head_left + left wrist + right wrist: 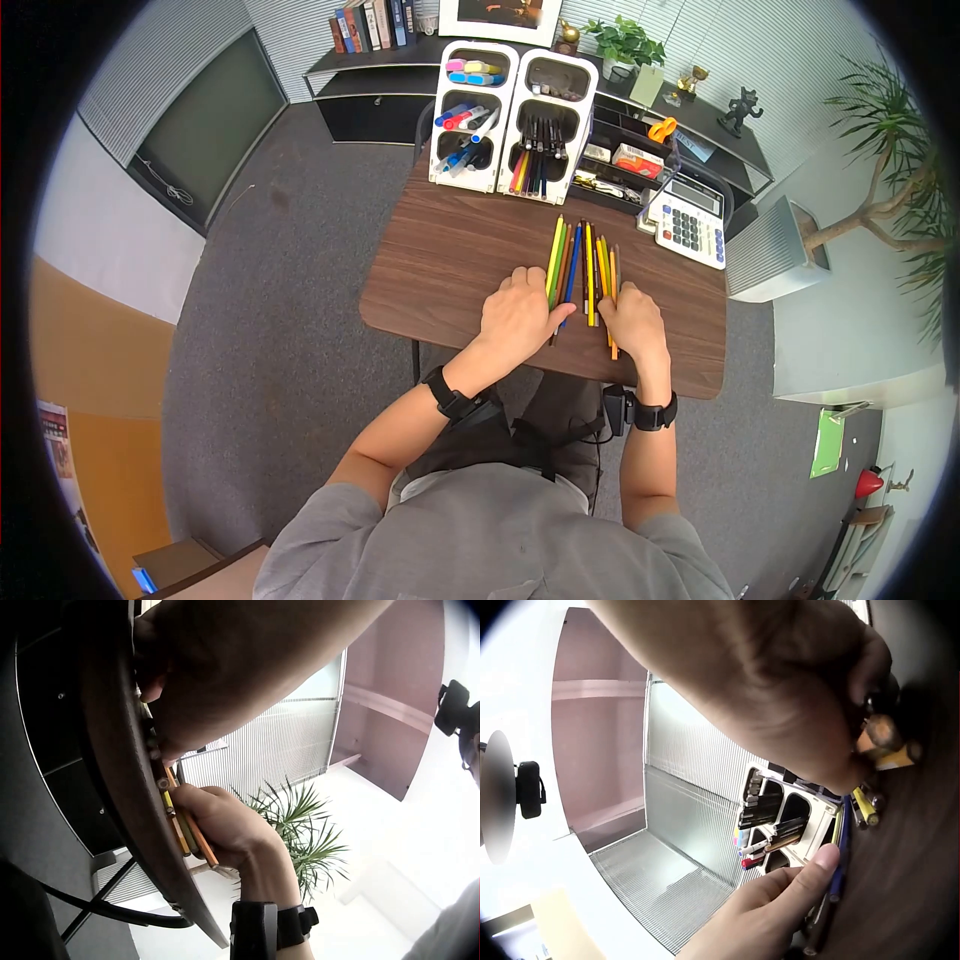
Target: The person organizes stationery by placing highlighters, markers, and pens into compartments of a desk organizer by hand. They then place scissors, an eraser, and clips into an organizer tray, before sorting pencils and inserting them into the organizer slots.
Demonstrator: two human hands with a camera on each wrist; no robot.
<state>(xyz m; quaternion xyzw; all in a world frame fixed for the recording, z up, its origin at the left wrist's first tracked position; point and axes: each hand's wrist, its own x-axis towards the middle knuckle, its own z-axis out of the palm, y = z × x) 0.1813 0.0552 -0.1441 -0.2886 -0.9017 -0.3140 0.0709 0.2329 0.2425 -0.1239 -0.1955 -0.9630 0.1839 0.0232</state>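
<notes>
Colored pencils (590, 260) lie in two loose groups on the brown table. At the left group, the left hand (517, 315) has its fingers along the outer side and its thumb across the lower ends; the right wrist view shows this thumb of the left hand (780, 904) by a blue pencil (843, 859). The right hand (638, 322) grips pencils of the right group between thumb and fingers. In the left wrist view, orange and yellow pencil ends (202, 844) stick out under the right hand (225, 825). The right hand's fingertips are partly hidden.
Behind the pencils stand two white organizers (510, 125) with markers, pens and pencils. Right of them are a black desk organizer (605, 185) with orange scissors (662, 130) and a calculator (690, 222). The table's front edge (450, 343) is close to the body.
</notes>
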